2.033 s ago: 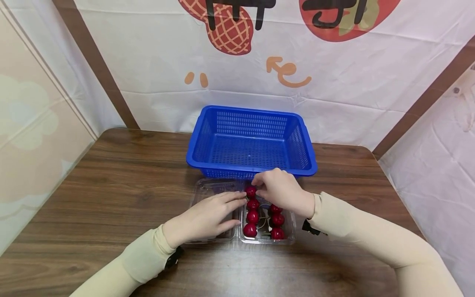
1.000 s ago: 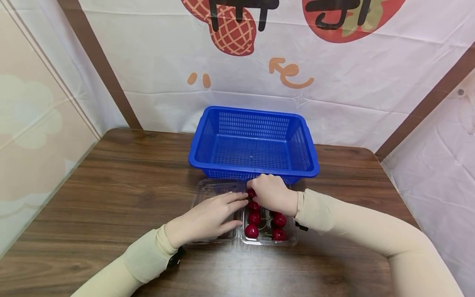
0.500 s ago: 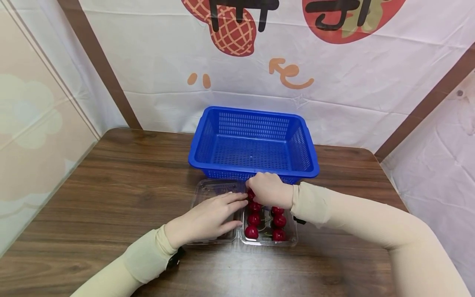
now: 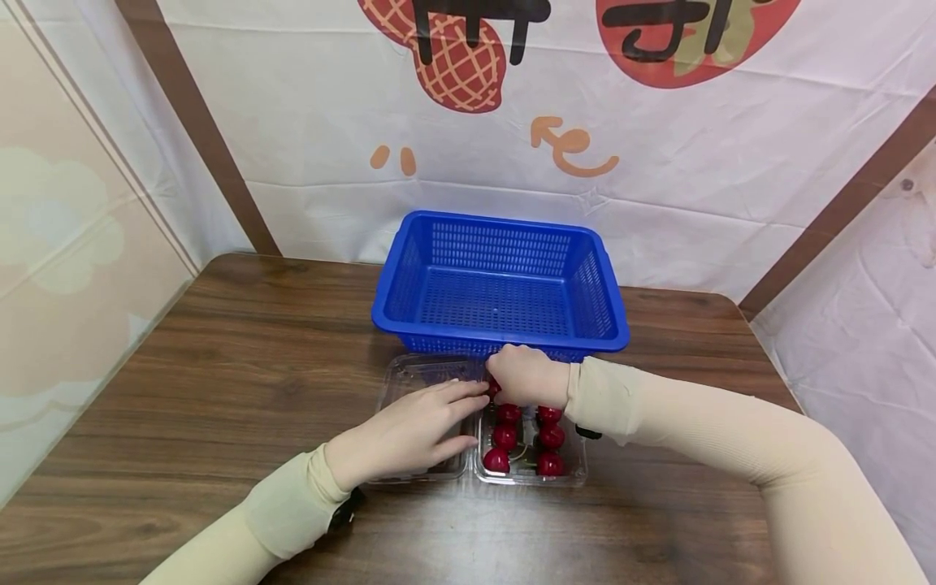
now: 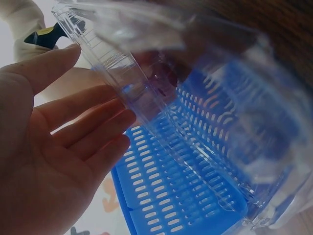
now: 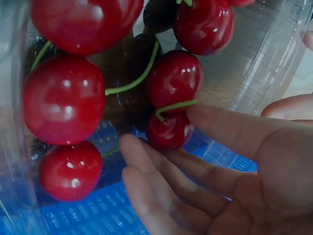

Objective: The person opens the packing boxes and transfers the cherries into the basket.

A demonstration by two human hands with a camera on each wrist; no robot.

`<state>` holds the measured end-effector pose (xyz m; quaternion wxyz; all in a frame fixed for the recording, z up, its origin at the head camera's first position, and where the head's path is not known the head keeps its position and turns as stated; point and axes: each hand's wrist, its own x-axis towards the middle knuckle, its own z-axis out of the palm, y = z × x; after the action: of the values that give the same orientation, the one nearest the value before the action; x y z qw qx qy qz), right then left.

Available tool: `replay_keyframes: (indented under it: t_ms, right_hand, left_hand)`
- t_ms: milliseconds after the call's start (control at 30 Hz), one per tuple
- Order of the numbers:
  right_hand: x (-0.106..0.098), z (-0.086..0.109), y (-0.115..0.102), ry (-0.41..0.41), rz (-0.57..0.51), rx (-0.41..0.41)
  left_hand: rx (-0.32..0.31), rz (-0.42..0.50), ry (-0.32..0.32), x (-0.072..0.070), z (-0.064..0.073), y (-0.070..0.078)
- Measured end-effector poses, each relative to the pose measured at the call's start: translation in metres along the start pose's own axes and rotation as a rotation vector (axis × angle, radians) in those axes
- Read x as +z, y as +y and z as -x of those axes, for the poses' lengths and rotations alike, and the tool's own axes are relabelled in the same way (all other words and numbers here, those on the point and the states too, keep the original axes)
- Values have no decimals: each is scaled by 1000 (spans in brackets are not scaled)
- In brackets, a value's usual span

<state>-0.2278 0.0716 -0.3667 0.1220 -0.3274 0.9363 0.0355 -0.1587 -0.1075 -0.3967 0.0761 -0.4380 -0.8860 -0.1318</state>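
An unfolded clear plastic clamshell box lies on the table, its tray (image 4: 530,479) on the right and its lid (image 4: 420,366) on the left. Several red cherries (image 4: 551,437) with green stems sit in two rows in the tray. My right hand (image 4: 528,378) reaches into the tray's far left corner. Between thumb and fingers it pinches a cherry (image 6: 168,131), as the right wrist view shows. My left hand (image 4: 409,426) lies over the lid, fingers extended, fingertips at the fold beside the tray. In the left wrist view its fingertips touch the clear plastic edge (image 5: 132,95).
Right behind the box stands a blue perforated basket (image 4: 500,333) with nothing seen inside. The brown wooden table (image 4: 256,366) reaches to a printed white cloth (image 4: 468,187) at the back.
My right hand has lowered and moved left, its fingers closing round the far-left cherry. The left row of cherries has shifted slightly toward me. My left hand stays in place.
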Motion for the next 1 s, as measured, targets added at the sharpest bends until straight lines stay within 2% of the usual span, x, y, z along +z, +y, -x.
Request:
replay_keyframes:
  t_ms: [133, 400, 833, 1000]
  right_hand:
    - [1, -1, 0, -5, -11, -5]
    - [2, 1, 1, 48, -29, -49]
    - [-5, 12, 0, 137, -106, -38]
    - [-9, 18, -1, 138, -161, -28]
  left_hand:
    - [1, -4, 1, 0, 0, 0]
    - [3, -5, 2, 1, 0, 0]
    - [11, -8, 42, 0, 1, 1]
    - [11, -10, 36, 0, 0, 1]
